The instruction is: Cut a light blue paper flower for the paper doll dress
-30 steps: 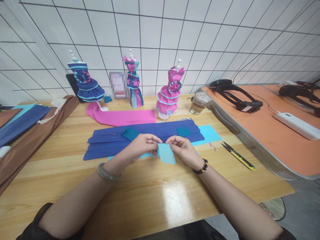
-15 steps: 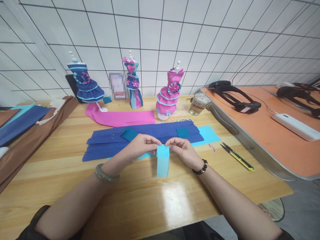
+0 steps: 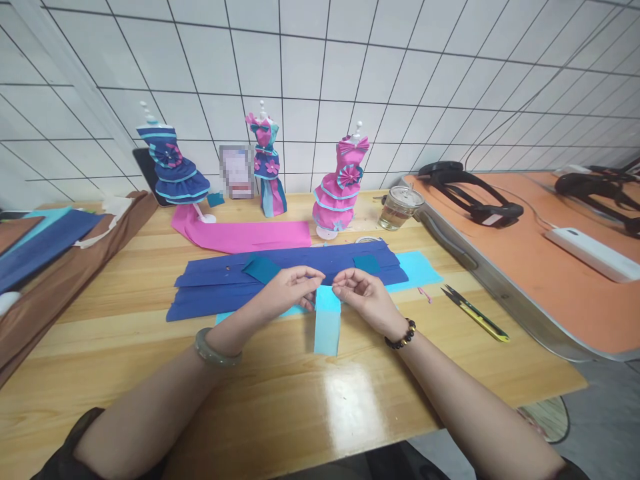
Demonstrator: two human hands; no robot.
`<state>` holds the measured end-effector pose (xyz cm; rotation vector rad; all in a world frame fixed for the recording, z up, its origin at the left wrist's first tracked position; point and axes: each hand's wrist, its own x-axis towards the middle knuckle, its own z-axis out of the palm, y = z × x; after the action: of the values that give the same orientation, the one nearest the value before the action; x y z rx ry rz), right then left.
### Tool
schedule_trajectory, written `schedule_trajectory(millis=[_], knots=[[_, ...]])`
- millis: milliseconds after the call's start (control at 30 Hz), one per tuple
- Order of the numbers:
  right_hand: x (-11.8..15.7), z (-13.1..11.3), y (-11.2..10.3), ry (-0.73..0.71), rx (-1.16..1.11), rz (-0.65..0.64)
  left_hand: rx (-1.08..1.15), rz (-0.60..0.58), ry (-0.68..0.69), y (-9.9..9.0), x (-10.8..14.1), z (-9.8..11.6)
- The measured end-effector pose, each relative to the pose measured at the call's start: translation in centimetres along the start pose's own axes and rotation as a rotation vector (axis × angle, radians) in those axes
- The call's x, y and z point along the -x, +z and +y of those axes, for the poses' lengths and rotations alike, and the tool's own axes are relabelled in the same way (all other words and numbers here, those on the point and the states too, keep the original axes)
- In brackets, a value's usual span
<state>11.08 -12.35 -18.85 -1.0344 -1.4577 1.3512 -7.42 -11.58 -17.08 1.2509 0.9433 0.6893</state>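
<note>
A folded light-blue strip point(image 3: 327, 327) hangs above the wooden table, its top edge between my two hands. My right hand point(image 3: 364, 299) pinches its upper right corner. My left hand point(image 3: 296, 291) is at its upper left side, thumb and forefinger close together near the edge; whether they grip it is hard to make out. Behind the hands lie dark-blue sheets point(image 3: 205, 300) with two teal squares on top, the left one point(image 3: 261, 269) and the right one point(image 3: 367, 265). A light-blue sheet point(image 3: 417, 270) shows from under them at the right.
Three small dressed mannequins stand at the back, one in pink point(image 3: 345, 180). A pink strip point(image 3: 250, 237) lies before them. Further right are a lidded glass point(image 3: 400, 208), yellow-black snips point(image 3: 475, 313) and an orange mat point(image 3: 530, 280) with black headsets. Brown cloth point(image 3: 65, 280) lies left.
The fingers of my left hand have shifted at the strip's top edge, and its thumb now sits lower. My right hand's fingers are more curled. The strip has tilted slightly.
</note>
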Motion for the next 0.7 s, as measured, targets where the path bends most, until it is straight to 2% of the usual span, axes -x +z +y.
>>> schedule_trajectory(millis=[233, 333, 500, 567, 700], knots=[[-0.02, -0.23, 0.07, -0.049, 0.017, 0.048, -0.014, -0.087, -0.029, 0.03, -0.13, -1.11], [-0.05, -0.34, 0.15, -0.001, -0.049, 0.028, -0.022, -0.034, -0.007, -0.02, -0.11, -0.88], [0.02, -0.19, 0.36, 0.145, -0.154, -0.117, -0.091, 0.082, 0.039, 0.09, 0.0, -0.22], [0.03, -0.05, 0.37, 0.147, -0.16, -0.136, -0.089, 0.098, 0.036, 0.14, 0.02, -0.13], [-0.04, 0.1, 0.21, 0.091, -0.14, -0.089, -0.058, 0.078, 0.033, 0.14, 0.06, -0.22]])
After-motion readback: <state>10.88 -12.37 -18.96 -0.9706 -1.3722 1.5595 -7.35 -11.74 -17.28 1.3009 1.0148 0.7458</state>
